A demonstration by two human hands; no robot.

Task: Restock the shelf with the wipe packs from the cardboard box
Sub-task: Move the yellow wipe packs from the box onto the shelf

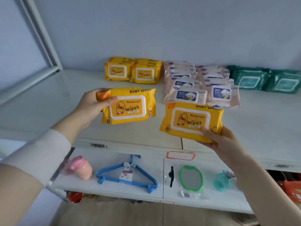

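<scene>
yellow duck-print wipe packs (128, 106), pale pink packs (185, 95), teal packs (250, 79), blue hangers (127, 175)

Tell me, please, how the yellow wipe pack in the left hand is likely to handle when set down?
The yellow wipe pack probably flexes: its soft wrapper crinkles where the left hand pinches it. Flat-sided, it should lie stable, not roll.

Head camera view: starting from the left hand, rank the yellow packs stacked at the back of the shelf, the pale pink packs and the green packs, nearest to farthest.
From the left hand:
1. Yellow stacked packs, straight behind it at the back of the shelf.
2. Pale pink packs, further right, mid-shelf.
3. Green packs, far right end.
</scene>
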